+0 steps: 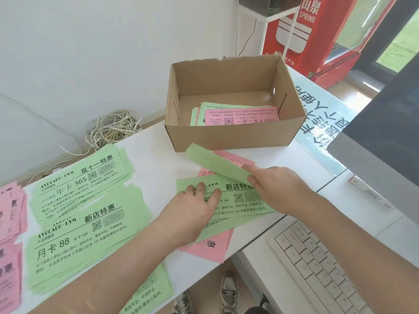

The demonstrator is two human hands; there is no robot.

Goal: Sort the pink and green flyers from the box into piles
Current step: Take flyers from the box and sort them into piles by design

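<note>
A cardboard box (231, 137) stands at the back of the white table, with pink flyers (240, 117) and green ones (199, 113) lying inside. In front of it lies a mixed heap: a green flyer (240, 207) on top of pink flyers (210, 248). My left hand (195, 209) presses flat on that green flyer. My right hand (274, 186) pinches the end of another green flyer (210, 162), lifted and tilted above the heap. Sorted green piles (81, 177) (74, 243) lie at the left, a pink pile (10, 223) at the far left edge.
A white keyboard (317, 266) sits at the lower right, with a monitor (385, 132) behind it. A tangle of white cable (113, 128) lies on the floor beyond the table's left edge. A red drinks cooler (317, 41) stands behind the box.
</note>
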